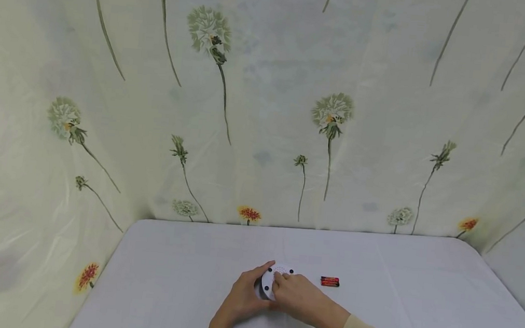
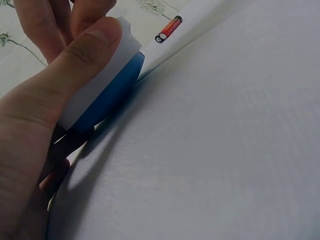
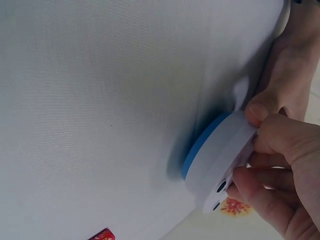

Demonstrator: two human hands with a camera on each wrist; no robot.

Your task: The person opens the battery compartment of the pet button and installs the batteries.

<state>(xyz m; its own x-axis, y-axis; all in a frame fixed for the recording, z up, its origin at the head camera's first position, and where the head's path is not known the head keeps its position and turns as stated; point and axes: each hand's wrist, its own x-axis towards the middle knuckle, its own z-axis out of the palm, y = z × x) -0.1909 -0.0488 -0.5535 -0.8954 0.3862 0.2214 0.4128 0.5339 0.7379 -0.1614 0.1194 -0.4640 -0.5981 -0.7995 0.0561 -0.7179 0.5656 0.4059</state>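
Left wrist view: the left hand (image 2: 50, 95) clamps the round device (image 2: 109, 91) by its rim, best for something likely light and stiff; whether the right hand (image 1: 300, 296) pinches, I cannot tell.

Pale draped walls (image 1: 273, 92), dandelion print (image 1: 208, 30), orange blooms (image 1: 249, 214); white-covered table (image 1: 179, 261), rounded far corners.

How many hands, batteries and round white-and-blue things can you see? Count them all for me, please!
Hands: 2 (left hand and right hand)
Batteries: 2, side by side
Round white-and-blue thing: 1
Total: 5
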